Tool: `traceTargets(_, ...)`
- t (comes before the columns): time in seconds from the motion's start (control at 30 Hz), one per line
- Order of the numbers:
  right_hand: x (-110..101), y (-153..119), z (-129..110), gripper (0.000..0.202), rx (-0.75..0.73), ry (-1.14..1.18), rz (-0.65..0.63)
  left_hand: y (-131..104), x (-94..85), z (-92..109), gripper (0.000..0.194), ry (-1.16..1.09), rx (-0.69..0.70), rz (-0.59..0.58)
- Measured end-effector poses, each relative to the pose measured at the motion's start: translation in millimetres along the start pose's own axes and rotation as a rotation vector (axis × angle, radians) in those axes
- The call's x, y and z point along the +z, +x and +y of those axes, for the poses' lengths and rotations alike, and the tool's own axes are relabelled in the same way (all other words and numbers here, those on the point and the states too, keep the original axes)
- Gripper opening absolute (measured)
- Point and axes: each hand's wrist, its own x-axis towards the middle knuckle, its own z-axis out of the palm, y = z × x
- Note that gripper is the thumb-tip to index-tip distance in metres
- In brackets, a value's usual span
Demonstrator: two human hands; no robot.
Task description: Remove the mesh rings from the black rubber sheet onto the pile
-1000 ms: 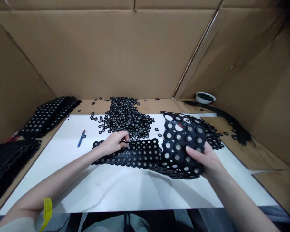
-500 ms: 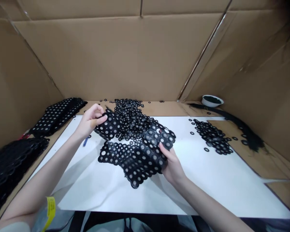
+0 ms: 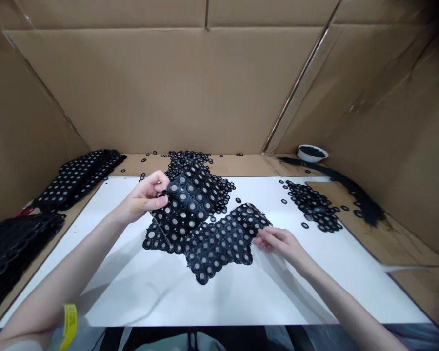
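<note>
A sheet of joined black rings (image 3: 215, 243) lies bent across the white board, one part folded up. Between thumb and fingers, my left hand (image 3: 148, 197) pinches the raised part and holds it above the board. My right hand (image 3: 278, 241) is closed at the sheet's right edge, its thumb and fingertips pressed together there. Behind the raised part is a heap of loose black rings (image 3: 223, 190), partly hidden by it.
At the left lie a stack of ring sheets (image 3: 76, 178) and a darker pile (image 3: 18, 243). Right of centre is a second ring heap (image 3: 314, 207). Beyond it are a bundle of dark strands (image 3: 351, 190) and a white bowl (image 3: 312, 154). Cardboard walls (image 3: 161, 92) surround the board.
My left hand has lifted and folded its part of the sheet rightward. My right hand has moved right and down, and the part it held up now lies lower on the board.
</note>
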Motion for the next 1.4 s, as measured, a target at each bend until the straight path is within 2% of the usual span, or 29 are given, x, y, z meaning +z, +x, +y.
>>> traceTargets(0.1, -10, 1, -5, 0.052, 0.027, -0.075, -0.033, 1, 6.3, -7, 0.027, -0.01, 0.056, -0.015)
traceTargets(0.17, -7, 0, -16, 0.053, 0.018, -0.102, -0.052, 2, 13.1, -14, 0.026, -0.016, 0.102, -0.017)
traceTargets(0.2, -1, 0, -24, 0.052, -0.001, -0.106, -0.077, 1, 17.4, -17, 0.025, -0.017, 0.128, -0.016)
traceTargets(0.27, 16, 0, -43, 0.05, -0.117, -0.009, -0.242, 0, 27.4, -23, 0.023, -0.011, 0.171, -0.021)
traceTargets(0.33, 37, 2, -63, 0.048, -0.256, 0.195, -0.383, -3, 37.6, -27, 0.02, 0.014, 0.195, -0.028)
traceTargets(0.37, 48, 4, -73, 0.048, -0.292, 0.295, -0.414, -4, 42.1, -28, 0.019, 0.034, 0.202, -0.03)
traceTargets(0.4, 58, 6, -82, 0.046, -0.305, 0.391, -0.414, -6, 45.7, -28, 0.018, 0.059, 0.207, -0.034)
traceTargets(0.47, 72, 12, -97, 0.036, -0.355, 0.523, -0.282, -9, 50.1, -27, 0.017, 0.114, 0.204, -0.05)
traceTargets(0.53, 79, 18, -108, 0.026, -0.441, 0.561, -0.164, -12, 50.5, -24, 0.017, 0.164, 0.191, -0.068)
traceTargets(0.6, 79, 25, -114, 0.023, -0.525, 0.541, -0.109, -13, 47.7, -20, 0.02, 0.193, 0.175, -0.066)
traceTargets(0.8, 73, 32, -117, 0.023, -0.625, 0.367, -0.085, -6, 35.8, -16, 0.02, 0.26, 0.225, 0.105)
traceTargets(0.87, 73, 32, -116, 0.022, -0.624, 0.323, -0.081, -1, 34.2, -11, 0.022, 0.347, 0.314, 0.19)
traceTargets(0.97, 75, 31, -115, 0.02, -0.618, 0.275, -0.085, 9, 34.8, 2, 0.03, 0.618, 0.514, 0.292)
traceTargets(1.03, 76, 31, -115, 0.02, -0.625, 0.252, -0.095, 16, 36.8, 11, 0.035, 0.848, 0.638, 0.292)
traceTargets(1.1, 76, 31, -115, 0.021, -0.64, 0.237, -0.11, 23, 39.4, 18, 0.039, 0.99, 0.689, 0.233)
traceTargets(1.2, 75, 31, -115, 0.021, -0.653, 0.212, -0.124, 33, 43.6, 20, 0.041, 1.046, 0.662, 0.15)
traceTargets(1.27, 75, 30, -115, 0.02, -0.656, 0.183, -0.125, 39, 47.1, 17, 0.038, 1.092, 0.668, 0.159)
traceTargets(1.4, 74, 27, -116, 0.011, -0.695, 0.107, -0.115, 46, 56.0, 10, 0.037, 1.219, 0.799, 0.161)
